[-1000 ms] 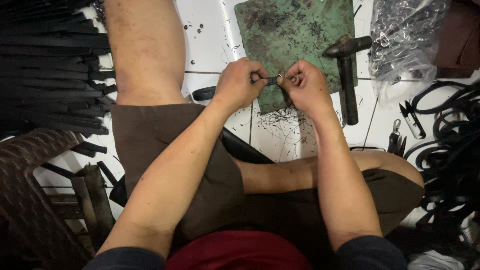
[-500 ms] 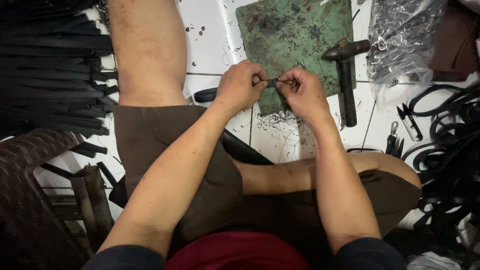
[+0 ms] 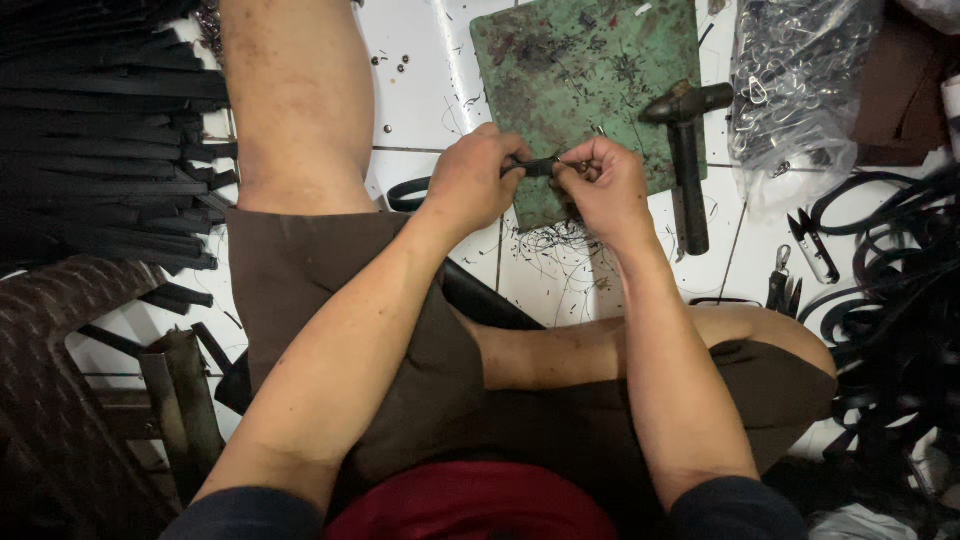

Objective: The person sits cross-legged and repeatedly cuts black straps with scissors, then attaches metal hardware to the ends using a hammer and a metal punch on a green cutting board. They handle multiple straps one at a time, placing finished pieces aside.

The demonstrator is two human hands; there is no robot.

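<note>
Above the green cutting mat [image 3: 600, 70], the left hand [image 3: 478, 182] and right hand [image 3: 604, 188] pinch opposite ends of a short black strap piece [image 3: 540, 165], near a dark hammer [image 3: 688, 150]

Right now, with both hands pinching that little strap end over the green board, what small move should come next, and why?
Probably lower the piece onto the green board. The left hand and right hand pinch a short black strap piece with a small metal part at its right end, held in the air. The dark hammer lies just right of the right hand, so a firm surface and a tool are close.
</note>
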